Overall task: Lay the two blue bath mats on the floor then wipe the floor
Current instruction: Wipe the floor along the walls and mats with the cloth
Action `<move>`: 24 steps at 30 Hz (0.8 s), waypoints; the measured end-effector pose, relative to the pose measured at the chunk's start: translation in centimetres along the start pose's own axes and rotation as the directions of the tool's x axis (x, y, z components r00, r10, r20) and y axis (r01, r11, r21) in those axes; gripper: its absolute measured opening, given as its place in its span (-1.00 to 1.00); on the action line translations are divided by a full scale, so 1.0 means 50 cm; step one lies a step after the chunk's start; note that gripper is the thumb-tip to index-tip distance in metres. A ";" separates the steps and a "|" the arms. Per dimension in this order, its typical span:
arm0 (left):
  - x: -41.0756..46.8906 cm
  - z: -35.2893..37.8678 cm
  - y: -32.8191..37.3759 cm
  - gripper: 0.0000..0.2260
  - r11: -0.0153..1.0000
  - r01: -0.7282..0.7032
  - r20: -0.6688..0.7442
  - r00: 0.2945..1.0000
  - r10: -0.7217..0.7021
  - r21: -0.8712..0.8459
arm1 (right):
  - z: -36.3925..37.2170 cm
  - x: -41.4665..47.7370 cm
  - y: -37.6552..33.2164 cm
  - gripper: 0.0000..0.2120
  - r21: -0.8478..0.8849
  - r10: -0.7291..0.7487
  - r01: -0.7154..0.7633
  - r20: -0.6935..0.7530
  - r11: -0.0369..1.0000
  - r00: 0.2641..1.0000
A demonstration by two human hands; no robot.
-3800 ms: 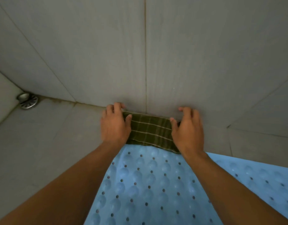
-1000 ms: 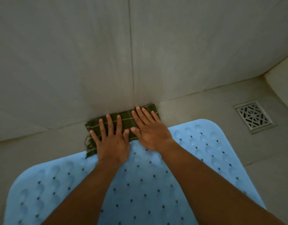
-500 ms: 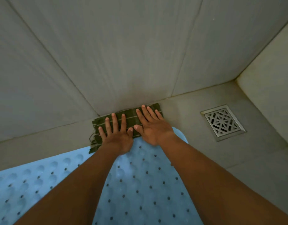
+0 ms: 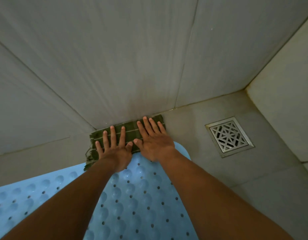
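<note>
A folded dark green striped cloth [image 4: 130, 131] lies on the grey floor tile, tight against the foot of the wall. My left hand [image 4: 115, 148] presses flat on its left half with straight, spread fingers. My right hand [image 4: 153, 139] presses flat on its right half, thumbs of both hands nearly touching. A light blue bath mat [image 4: 137, 196] with bumps and small holes lies flat on the floor under my wrists and forearms; its rounded far corner reaches the cloth. Only one mat shows.
A square metal floor drain [image 4: 229, 136] sits in the floor to the right of the cloth. Grey tiled wall [image 4: 132, 58] rises straight behind the cloth, and a second wall [image 4: 288, 110] meets it at the right corner. Bare floor tile [image 4: 253, 179] lies right of the mat.
Both hands have slid the cloth to the right along the foot of the wall, from the left drain side toward the square drain. Their fingers went from curled over the cloth to flat.
</note>
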State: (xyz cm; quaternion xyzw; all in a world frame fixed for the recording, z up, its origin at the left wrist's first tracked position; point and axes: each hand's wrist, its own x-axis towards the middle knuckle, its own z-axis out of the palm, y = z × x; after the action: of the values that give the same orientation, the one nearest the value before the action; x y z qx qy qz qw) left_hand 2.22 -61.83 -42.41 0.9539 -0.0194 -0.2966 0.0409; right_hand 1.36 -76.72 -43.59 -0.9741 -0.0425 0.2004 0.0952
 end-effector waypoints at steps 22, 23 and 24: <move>0.025 0.011 0.269 -0.45 0.943 -0.313 0.047 0.950 0.309 0.117 | -0.013 -0.100 0.237 -0.34 0.046 0.290 -0.289 -0.040 0.956 0.956; 0.025 0.012 0.274 -0.45 0.933 -0.333 0.052 0.943 0.329 0.134 | -0.008 -0.107 0.236 -0.35 0.050 0.310 -0.308 -0.041 0.950 0.950; 0.026 0.013 0.278 -0.44 0.923 -0.352 0.055 0.936 0.348 0.151 | -0.004 -0.115 0.235 -0.35 0.055 0.330 -0.328 -0.040 0.943 0.943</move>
State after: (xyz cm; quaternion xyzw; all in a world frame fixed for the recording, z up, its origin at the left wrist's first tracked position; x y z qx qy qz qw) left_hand 2.75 -75.81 -42.41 0.9313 -0.2136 -0.2947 0.0169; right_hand -3.30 -88.95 -43.60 -0.9696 0.1280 0.1907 0.0845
